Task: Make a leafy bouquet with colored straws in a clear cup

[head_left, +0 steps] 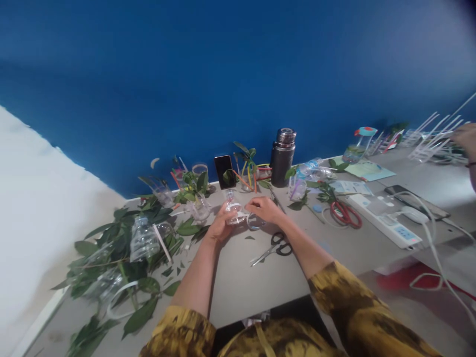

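Observation:
My left hand is closed around the clear top part of a plastic bottle, neck upward, with a white band around it. Close beside it, my right hand has its fingers bent together over a clear ring that looks like a roll of tape. A short white strip shows between the bottle piece and the ring. Whether the fingers pinch the strip or the ring cannot be made out. Black-handled scissors lie on the table in front of my right hand, blades pointing left.
Leafy cuttings and a clear bottle piece cover the left side. A phone and a dark thermos stand against the blue wall. Red-handled scissors and a power strip lie right. Another person's hand shows at the right edge.

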The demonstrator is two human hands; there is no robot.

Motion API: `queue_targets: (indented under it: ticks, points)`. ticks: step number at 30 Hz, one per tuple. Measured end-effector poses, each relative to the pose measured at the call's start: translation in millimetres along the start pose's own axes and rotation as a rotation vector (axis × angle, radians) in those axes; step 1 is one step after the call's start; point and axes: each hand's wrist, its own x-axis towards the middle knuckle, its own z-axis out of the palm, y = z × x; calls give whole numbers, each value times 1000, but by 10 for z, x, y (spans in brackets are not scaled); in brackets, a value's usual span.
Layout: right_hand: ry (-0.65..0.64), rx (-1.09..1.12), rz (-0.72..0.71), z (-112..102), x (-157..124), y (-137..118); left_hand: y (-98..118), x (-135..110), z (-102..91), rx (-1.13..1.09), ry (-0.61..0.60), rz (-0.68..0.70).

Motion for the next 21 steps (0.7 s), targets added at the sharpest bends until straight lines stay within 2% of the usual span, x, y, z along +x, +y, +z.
queue_targets:
  ticks: [3,6,7,9,11,13,15,17,21]
  points:
    - [83,-165,21,-107,-16,-112,4,8,14,57,18,11]
    - [180,-431,135,-329,-122,-258,22,35,0,58,30,33]
    - [154,-520,162,-402,-197,-296,28,42,-10,60,24,41]
    - [21,-643,162,-506,-414,-329,35,53,-33,73,1,54]
    - [-165,-710,78,-533,-697,-295,32,63,-57,83,-23,70]
    - [-293,-741,-11,-497,-988,-214,20,77,-80,84,-31,87]
    - [-327,-717,-44,-442,-1231,-129,5,94,-98,88,-31,97]
    - [-296,-713,-89,-401,-1386,-81,-6,107,-108,94,-34,102]
    - [-286,-723,-131,-372,-1436,-111,-6,104,-107,77,-61,94]
